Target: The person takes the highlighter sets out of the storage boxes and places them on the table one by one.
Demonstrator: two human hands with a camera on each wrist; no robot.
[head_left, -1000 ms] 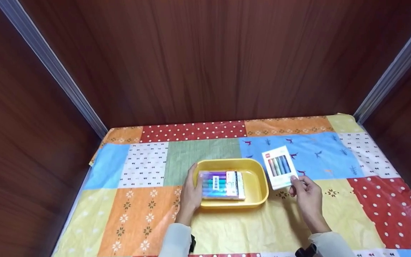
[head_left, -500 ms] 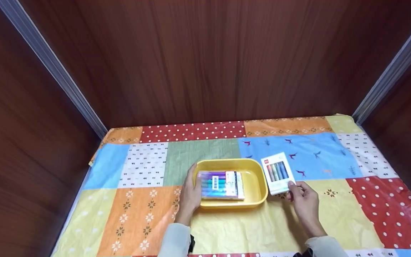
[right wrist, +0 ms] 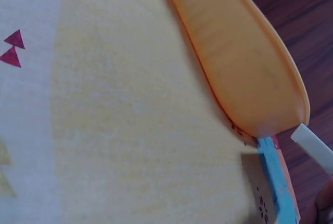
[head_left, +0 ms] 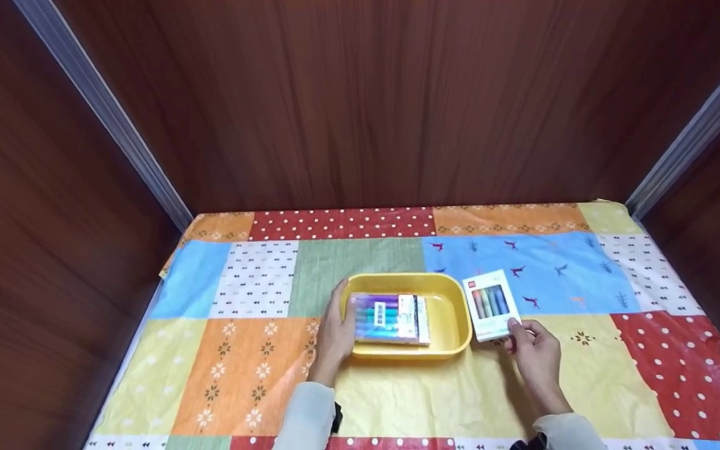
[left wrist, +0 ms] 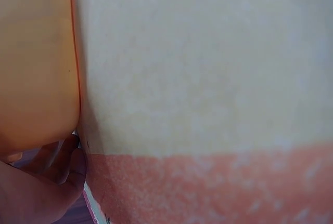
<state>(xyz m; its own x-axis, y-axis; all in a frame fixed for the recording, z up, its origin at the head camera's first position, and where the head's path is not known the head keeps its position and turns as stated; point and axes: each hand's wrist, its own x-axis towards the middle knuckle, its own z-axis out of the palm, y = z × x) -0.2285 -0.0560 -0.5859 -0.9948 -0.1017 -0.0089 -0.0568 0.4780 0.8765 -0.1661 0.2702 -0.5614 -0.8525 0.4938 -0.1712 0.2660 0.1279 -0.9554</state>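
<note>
A yellow plastic tray [head_left: 446,325] lies near the middle of the table. My left hand [head_left: 335,334] grips its left end, thumb over the rim and fingers outside; the left wrist view shows the fingers [left wrist: 77,167] at the tray's end. Inside lies a clear pack of colourful pens [head_left: 372,320], with another white-edged pack [head_left: 423,320] partly hidden beneath it. To the right, my right hand [head_left: 536,356] pinches the lower right corner of a white box [head_left: 490,328] with a window showing coloured sticks. This box, seen edge-on in the right wrist view [right wrist: 314,147], is beside the tray's right rim.
A patchwork tablecloth [head_left: 247,369] with some wrinkles covers the table. Dark wooden panels [head_left: 360,106] rise behind it and at both sides, joined by grey metal corner strips [head_left: 110,119].
My right hand has brought the white box lower and nearer to me, beside the tray. My left hand keeps its grip on the tray. The head view has shifted slightly.
</note>
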